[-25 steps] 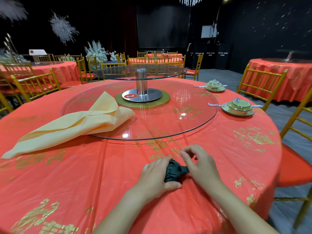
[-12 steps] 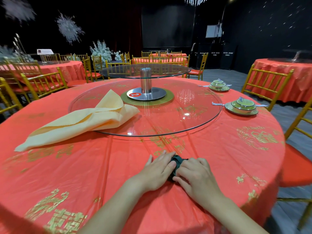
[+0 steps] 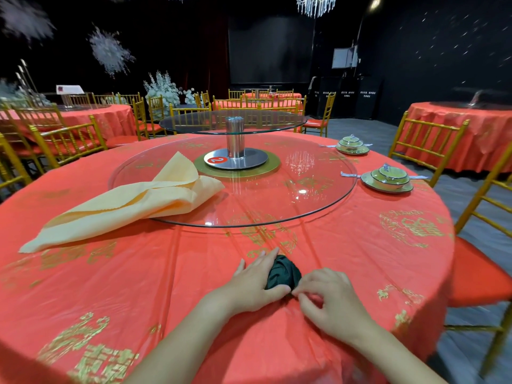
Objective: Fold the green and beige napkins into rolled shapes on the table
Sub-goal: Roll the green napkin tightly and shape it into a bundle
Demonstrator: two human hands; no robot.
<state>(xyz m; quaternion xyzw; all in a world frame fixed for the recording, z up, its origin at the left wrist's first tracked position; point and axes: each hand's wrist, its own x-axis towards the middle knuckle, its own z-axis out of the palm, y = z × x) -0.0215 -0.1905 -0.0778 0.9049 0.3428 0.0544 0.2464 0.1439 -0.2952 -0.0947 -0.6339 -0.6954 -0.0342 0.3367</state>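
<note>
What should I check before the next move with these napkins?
1. Green napkin rolled tight: ok, a compact bundle.
2. Left hand cupping the roll: ok.
3. Right hand grip on the near end: ok, pinching there.
4. Loose end tucked in: cannot tell, the hands hide it.
5. Beige napkin rolled: not ok. It lies loosely folded, partly on the glass turntable.

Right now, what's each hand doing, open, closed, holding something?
Left hand: holds the rolled green napkin.
Right hand: pinches that napkin's near end.
</note>
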